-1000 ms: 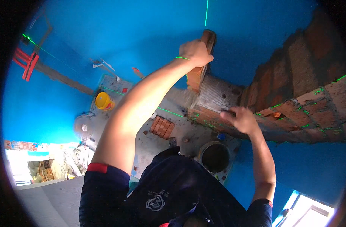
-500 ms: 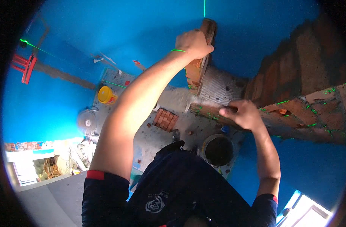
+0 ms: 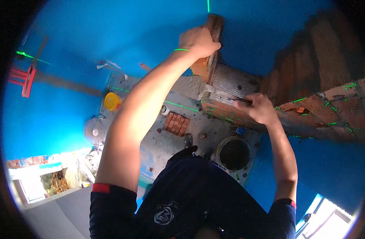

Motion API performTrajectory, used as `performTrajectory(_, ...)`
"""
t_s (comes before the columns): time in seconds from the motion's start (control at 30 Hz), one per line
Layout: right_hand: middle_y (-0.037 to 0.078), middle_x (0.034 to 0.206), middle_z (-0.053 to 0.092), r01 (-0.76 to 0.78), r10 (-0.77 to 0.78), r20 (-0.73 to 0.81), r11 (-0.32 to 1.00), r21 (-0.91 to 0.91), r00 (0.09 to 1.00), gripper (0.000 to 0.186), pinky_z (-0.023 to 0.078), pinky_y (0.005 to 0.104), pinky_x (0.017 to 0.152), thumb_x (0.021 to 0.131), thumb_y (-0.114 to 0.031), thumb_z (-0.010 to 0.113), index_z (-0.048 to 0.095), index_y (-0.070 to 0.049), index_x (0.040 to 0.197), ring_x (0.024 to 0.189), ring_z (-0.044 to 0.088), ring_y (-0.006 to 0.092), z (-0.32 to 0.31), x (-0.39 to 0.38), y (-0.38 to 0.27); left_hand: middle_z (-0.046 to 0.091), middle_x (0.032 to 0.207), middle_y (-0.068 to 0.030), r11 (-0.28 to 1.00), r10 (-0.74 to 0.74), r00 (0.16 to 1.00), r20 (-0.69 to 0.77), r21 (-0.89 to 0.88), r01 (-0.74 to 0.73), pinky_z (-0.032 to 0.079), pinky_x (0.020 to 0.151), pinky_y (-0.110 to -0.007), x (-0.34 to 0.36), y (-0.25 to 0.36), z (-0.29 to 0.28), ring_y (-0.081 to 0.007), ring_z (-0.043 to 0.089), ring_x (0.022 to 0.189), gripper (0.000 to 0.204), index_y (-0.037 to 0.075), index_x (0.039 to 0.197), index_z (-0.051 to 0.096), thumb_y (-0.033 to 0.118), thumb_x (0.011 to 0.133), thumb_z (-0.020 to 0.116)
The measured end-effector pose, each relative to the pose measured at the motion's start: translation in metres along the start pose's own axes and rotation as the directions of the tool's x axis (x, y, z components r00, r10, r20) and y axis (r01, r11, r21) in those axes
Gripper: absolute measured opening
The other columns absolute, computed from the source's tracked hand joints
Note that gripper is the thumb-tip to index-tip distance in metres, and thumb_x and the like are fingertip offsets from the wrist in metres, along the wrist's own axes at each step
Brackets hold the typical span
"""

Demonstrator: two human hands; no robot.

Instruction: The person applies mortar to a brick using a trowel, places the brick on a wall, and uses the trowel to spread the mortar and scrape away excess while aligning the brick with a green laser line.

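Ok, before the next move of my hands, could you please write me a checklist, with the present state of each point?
1. Left hand grips the clay brick: ok.
2. Right hand holds the trowel: ok.
3. Green laser line shows on the blue wall above the brick: ok.
4. Brick exactly aligned with that line: cannot tell.
5. One hand free: not ok, both are occupied.
6. Round bucket stands upright on the floor: ok.

Wall (image 3: pixel 250 28): blue, green laser line (image 3: pixel 208 6). Block (image 3: pixel 216 26): orange-brown. Mortar (image 3: pixel 232 79): pale grey, parallel combed ridges. Brick wall (image 3: pixel 292 75): orange-brown, streaked grey, green flecks (image 3: pixel 332 123). Shirt (image 3: pixel 218 191): dark navy, white round emblem (image 3: pixel 163 215), red sleeve trim (image 3: pixel 101 188). Bucket (image 3: pixel 111 101): yellow. Brick stack (image 3: pixel 177 124): reddish-orange, grid pattern. Frame (image 3: pixel 29 81): red. Floor (image 3: pixel 162 145): grey.
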State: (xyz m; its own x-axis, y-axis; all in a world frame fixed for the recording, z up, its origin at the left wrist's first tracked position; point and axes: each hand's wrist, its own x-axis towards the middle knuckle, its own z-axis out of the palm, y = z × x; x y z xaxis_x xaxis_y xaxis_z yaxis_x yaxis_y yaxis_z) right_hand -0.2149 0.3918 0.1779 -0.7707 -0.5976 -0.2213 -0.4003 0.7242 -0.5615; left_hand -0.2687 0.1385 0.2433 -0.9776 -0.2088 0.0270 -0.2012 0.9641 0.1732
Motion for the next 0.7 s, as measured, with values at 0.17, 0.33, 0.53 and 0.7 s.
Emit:
performTrajectory(0.17,0.017,0.072,0.064,0.138,-0.11,-0.125,0.96,0.243,0.986,0.05,0.049,0.0417,0.063,0.079,-0.057,0.064,0.07,-0.007,0.084,0.069,0.063,0.0342,0.031,-0.039,0.0,0.063,0.11,-0.0222,0.996,0.085,0.991,-0.1,0.047,-0.08,0.051,0.085,-0.043,0.003,-0.002,0.005,-0.0362,0.062,0.101,0.052,-0.001,0.098,0.069,0.044,0.073,0.068)
performTrajectory(0.33,0.006,0.06,0.055,-0.082,0.069,0.044,0.862,0.5,0.997,0.037,0.041,0.0323,0.055,0.083,-0.041,0.07,0.065,-0.004,0.082,0.057,0.051,0.0152,0.09,-0.101,0.038,0.065,0.095,-0.0269,0.997,0.081,0.996,-0.041,0.022,-0.08,0.051,0.077,-0.047,0.002,-0.005,0.002,-0.0407,0.064,0.089,0.054,-0.008,0.094,0.066,0.042,0.071,0.067)
performTrajectory(0.53,0.002,0.063,0.045,-0.046,0.338,-0.218,0.626,0.778,0.915,0.031,0.039,0.0282,0.058,0.091,-0.031,0.062,0.055,-0.003,0.081,0.064,0.039,0.0091,0.184,-0.093,0.039,0.066,0.094,-0.0254,0.994,0.102,0.992,-0.075,0.047,-0.098,0.049,0.077,-0.048,0.01,-0.006,0.012,-0.042,0.062,0.089,0.045,-0.001,0.092,0.067,0.04,0.073,0.065)
performTrajectory(0.7,0.007,0.065,0.047,0.009,0.52,-0.374,0.575,0.818,0.768,0.042,0.04,0.0305,0.06,0.096,-0.039,0.051,0.051,0.002,0.084,0.064,0.039,0.0112,0.183,0.0,0.015,0.065,0.099,-0.0259,0.996,0.037,0.997,-0.072,0.087,-0.031,0.049,0.08,-0.048,0.008,-0.01,0.009,-0.0413,0.062,0.094,0.052,-0.003,0.1,0.065,0.041,0.073,0.066)
